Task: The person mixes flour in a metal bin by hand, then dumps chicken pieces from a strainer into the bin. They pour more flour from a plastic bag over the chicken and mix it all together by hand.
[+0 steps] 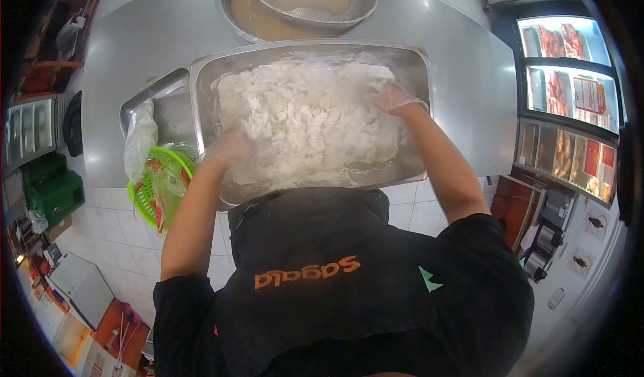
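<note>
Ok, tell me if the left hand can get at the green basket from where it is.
Probably yes. The left hand rests in the flour at the near-left corner of the metal tray, and the green basket sits just outside that corner, with only the tray's rim between them. A plastic bag lies over the basket's top.

Commercial kitchen: steel counter [463,75], big flour tray [416,62], lit menu boards [570,88], tiled floor [100,216].

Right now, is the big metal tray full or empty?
Full: white flour mass covers nearly the whole metal tray; both hands press into it.
</note>
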`<state>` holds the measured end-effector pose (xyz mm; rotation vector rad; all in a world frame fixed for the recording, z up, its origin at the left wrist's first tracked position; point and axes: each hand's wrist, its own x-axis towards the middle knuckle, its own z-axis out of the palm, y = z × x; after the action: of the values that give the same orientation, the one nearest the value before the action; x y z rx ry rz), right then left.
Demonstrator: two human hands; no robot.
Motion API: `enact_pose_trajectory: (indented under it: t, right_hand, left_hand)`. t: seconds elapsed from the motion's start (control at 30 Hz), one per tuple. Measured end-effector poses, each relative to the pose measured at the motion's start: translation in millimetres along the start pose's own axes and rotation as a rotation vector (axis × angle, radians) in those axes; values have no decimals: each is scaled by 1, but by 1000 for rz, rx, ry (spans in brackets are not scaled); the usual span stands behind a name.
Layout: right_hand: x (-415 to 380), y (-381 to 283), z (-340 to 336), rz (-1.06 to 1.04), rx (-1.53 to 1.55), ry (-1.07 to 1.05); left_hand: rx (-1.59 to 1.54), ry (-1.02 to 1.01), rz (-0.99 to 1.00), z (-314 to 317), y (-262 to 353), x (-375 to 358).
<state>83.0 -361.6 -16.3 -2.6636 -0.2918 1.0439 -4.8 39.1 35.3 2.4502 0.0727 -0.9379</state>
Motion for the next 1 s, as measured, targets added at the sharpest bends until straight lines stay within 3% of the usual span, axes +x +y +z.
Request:
enact_pose_trajectory:
  t: [0.07, 0.13, 0.17, 0.23, 0.27, 0.3, 0.37, 0.4, 0.47, 0.57, 0.6, 0.67, 0.73, 0.77, 0.8, 0.87, 0.9, 1.0]
  right_hand:
    - [-32, -26, -24, 182, -68, -247]
    - [-43, -16, -5, 87, -113, -351]
    - [-48, -14, 13, -102, -123, -340]
    - [-50, -27, 61, -686, -193, -109]
    - [-48, -46, 77, -787, -233, -65]
    - [-46, -81, 70, -717, -344, -242]
    - [-26, -129, 99, -606, -272, -369]
    - [-12, -127, 125, -571, -97, -310]
    - [-37, -158, 60, -273, 140, -391]
    - [-36, -146, 34, -5, 253, -354]
    - [-34, -127, 30, -123, 338, -111]
    - [-28, -92, 18, -70, 507, 223]
    - [-16, -59, 19, 35, 450, 444]
    - [-5, -38, 31, -31, 306, 574]
    - [1, -27, 34, -98, 159, 700]
    - [11, -50, 40, -174, 218, 521]
    - [30, -54, 73, -202, 308, 601]
    - [35, -105, 87, -389, 223, 508]
  left_hand:
    - [295, -273, 68, 13, -40, 22]
    - [339, -315, 147, 21, -34, 4]
    - [362, -340, 192, 27, -27, -7]
    - [123, -277, 42, 28, -4, -27]
    - [14, -264, 18, 32, 0, -24]
    - [-95, -250, -5, 35, 3, -21]
    - [-262, -266, 2, 60, -15, 3]
    - [-333, -277, -13, 69, -24, 13]
    - [-433, -313, -121, 77, -42, 25]
    - [-434, -48, -145, 56, -38, 7]
    - [-495, 6, -140, 53, -39, 2]
    - [-783, 15, -77, 46, -50, 3]
    - [-949, 152, -155, 47, -43, 0]
    - [-1031, 222, -194, 47, -39, 0]
    - [-921, 210, -142, 51, -45, 8]
    - [-768, 240, -46, 67, -66, 32]
    - [-724, 276, -2, 75, -72, 42]
    - [-774, 405, 66, 87, -69, 43]
